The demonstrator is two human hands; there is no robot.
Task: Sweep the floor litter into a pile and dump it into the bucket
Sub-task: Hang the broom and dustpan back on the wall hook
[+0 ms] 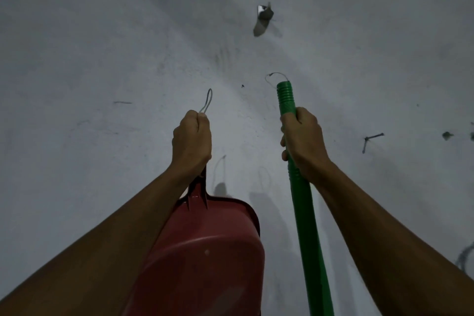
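Around the ribbed green plastic broom handle [295, 151] the right hand [302, 141] curls its fingers [284, 155]; the left hand [191, 143] clamps the red plastic dustpan [213, 251]. Ahead on the grey floor [102, 59], slightly nearer the right hand, lies a crumpled silvery wrapper [263, 20].

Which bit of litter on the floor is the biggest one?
The crumpled grey scrap lying far ahead, above the green broom handle. It is a bulky folded piece, while the bent nail and dark speck at right are thin or tiny.
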